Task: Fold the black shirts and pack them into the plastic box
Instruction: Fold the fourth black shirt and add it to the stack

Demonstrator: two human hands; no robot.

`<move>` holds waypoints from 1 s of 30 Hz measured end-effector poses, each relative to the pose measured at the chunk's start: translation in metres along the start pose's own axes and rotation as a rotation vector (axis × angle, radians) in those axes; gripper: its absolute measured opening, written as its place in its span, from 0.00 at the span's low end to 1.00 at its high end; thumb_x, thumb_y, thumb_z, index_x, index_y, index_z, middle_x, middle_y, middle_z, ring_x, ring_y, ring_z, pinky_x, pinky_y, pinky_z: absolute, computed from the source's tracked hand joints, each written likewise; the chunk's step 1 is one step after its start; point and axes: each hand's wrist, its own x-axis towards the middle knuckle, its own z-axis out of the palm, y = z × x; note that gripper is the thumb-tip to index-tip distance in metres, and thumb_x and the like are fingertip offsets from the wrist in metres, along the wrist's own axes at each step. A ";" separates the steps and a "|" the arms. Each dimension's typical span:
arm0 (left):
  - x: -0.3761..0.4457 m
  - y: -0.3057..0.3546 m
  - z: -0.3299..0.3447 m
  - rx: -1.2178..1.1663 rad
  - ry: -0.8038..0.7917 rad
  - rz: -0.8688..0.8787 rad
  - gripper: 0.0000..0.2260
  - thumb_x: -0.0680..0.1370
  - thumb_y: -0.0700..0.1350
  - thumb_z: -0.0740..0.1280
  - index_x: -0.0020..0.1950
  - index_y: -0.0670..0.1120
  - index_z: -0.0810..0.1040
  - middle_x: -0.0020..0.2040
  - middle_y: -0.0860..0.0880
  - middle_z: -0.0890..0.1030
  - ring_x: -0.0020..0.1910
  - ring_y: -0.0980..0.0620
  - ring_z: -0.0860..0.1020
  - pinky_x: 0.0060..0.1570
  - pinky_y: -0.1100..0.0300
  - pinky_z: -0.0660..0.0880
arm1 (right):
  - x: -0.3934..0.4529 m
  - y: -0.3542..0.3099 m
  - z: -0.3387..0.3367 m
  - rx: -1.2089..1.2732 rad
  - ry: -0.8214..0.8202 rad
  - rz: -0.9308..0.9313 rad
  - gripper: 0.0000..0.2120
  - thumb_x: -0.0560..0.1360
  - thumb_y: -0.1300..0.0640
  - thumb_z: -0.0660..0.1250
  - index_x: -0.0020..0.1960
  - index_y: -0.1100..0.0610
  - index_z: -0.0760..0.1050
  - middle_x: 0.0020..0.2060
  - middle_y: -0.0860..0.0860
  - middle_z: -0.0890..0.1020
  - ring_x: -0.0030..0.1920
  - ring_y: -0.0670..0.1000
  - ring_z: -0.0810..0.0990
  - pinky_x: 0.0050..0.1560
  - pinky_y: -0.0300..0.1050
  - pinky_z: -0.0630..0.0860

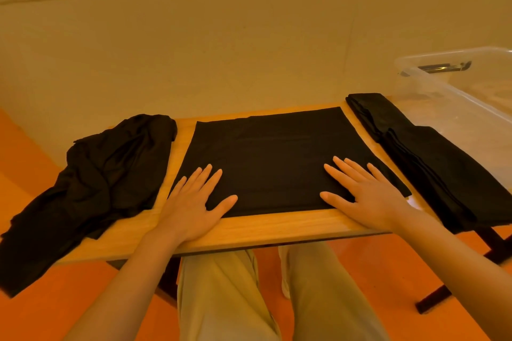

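Left hand [191, 203] and right hand [365, 196] lie flat, fingers straight and spread, pressing the near edge of a folded black shirt [277, 152] at the middle of the wooden table [277, 230]; neither grips anything. Crumpled shirts [97, 183] drape off the left end; folded shirts [432, 158] lie beside the clear plastic box [471, 108]. The cloth looks light, limp and crease-prone, best lifted by pinching both near corners.

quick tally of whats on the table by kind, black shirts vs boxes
Black shirts: 3 or more: crumpled pile, flat shirt under both hands, folded stack whose layers can't be counted
Clear plastic box: 1
Total: at least 4
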 end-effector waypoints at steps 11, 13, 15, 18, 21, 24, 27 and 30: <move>-0.083 -0.027 -0.005 -0.082 0.030 0.089 0.39 0.67 0.78 0.36 0.75 0.63 0.43 0.76 0.64 0.40 0.72 0.69 0.34 0.73 0.61 0.40 | -0.074 0.026 -0.004 0.063 -0.070 0.042 0.38 0.70 0.27 0.38 0.73 0.42 0.32 0.73 0.36 0.33 0.71 0.37 0.29 0.73 0.42 0.43; -0.084 -0.029 -0.004 -0.046 0.035 0.104 0.41 0.66 0.79 0.34 0.75 0.62 0.42 0.75 0.64 0.39 0.73 0.68 0.34 0.73 0.60 0.39 | -0.075 0.027 -0.004 0.052 -0.046 0.015 0.40 0.68 0.24 0.34 0.73 0.43 0.32 0.72 0.36 0.33 0.70 0.36 0.28 0.74 0.42 0.46; -0.083 -0.031 -0.001 -0.047 0.075 0.117 0.41 0.67 0.79 0.36 0.76 0.61 0.45 0.76 0.63 0.42 0.74 0.66 0.37 0.74 0.60 0.40 | -0.073 0.029 -0.003 0.044 -0.028 -0.008 0.44 0.64 0.23 0.32 0.74 0.44 0.32 0.72 0.37 0.32 0.69 0.35 0.26 0.74 0.41 0.43; -0.085 -0.035 0.002 -0.016 0.189 0.215 0.36 0.74 0.74 0.45 0.76 0.55 0.58 0.76 0.58 0.57 0.76 0.63 0.49 0.75 0.62 0.42 | -0.073 0.027 0.002 0.000 -0.004 -0.083 0.42 0.65 0.24 0.31 0.73 0.43 0.32 0.72 0.37 0.31 0.68 0.35 0.25 0.69 0.37 0.31; -0.095 -0.036 0.002 0.014 0.280 0.323 0.29 0.78 0.65 0.54 0.70 0.47 0.71 0.70 0.51 0.71 0.72 0.60 0.61 0.73 0.69 0.47 | -0.082 0.025 0.007 -0.045 0.064 -0.167 0.37 0.69 0.26 0.34 0.73 0.41 0.36 0.72 0.36 0.35 0.70 0.35 0.29 0.68 0.33 0.32; -0.103 -0.043 0.002 0.011 0.317 0.361 0.25 0.78 0.60 0.57 0.66 0.45 0.76 0.66 0.49 0.76 0.67 0.55 0.71 0.72 0.70 0.53 | -0.092 0.029 0.007 -0.010 0.207 -0.187 0.28 0.76 0.39 0.56 0.73 0.41 0.52 0.74 0.40 0.54 0.73 0.41 0.51 0.68 0.38 0.55; -0.114 -0.049 0.002 0.020 0.345 0.379 0.25 0.82 0.58 0.51 0.63 0.44 0.79 0.63 0.48 0.79 0.62 0.53 0.76 0.70 0.71 0.57 | -0.101 0.039 0.015 0.015 0.321 -0.246 0.34 0.69 0.59 0.74 0.71 0.46 0.65 0.69 0.43 0.68 0.68 0.47 0.67 0.54 0.39 0.72; -0.123 -0.048 0.000 0.012 0.360 0.405 0.26 0.83 0.56 0.48 0.60 0.43 0.81 0.59 0.47 0.81 0.58 0.52 0.79 0.69 0.73 0.57 | -0.106 0.045 0.017 0.053 0.380 -0.294 0.30 0.66 0.64 0.76 0.66 0.51 0.73 0.64 0.48 0.76 0.63 0.48 0.74 0.53 0.42 0.75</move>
